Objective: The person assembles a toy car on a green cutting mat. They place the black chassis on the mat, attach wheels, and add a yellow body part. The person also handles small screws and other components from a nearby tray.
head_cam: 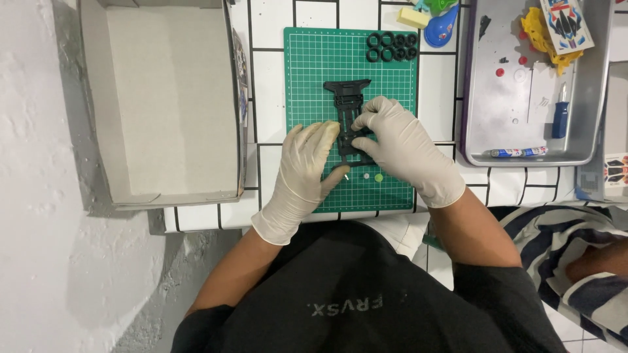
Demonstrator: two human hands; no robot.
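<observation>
A black plastic model-car chassis (348, 98) lies lengthwise on a green cutting mat (307, 65). My left hand (307, 167), in a cream glove, grips the chassis's near left side. In a white glove, my right hand (399, 140) pinches the chassis from the right near its middle. The near half of the chassis is hidden under my fingers. A small green round part (379, 177) and a tiny white one (366, 176) rest on the mat just below my hands.
Several black tyres (392, 46) sit at the mat's far right corner. An open cardboard box (167, 98) stands left. A metal tray (523, 85) at right holds a blue screwdriver (560, 117), a marker, yellow parts and a sticker sheet. Another person's striped sleeve (575, 261) is at the right.
</observation>
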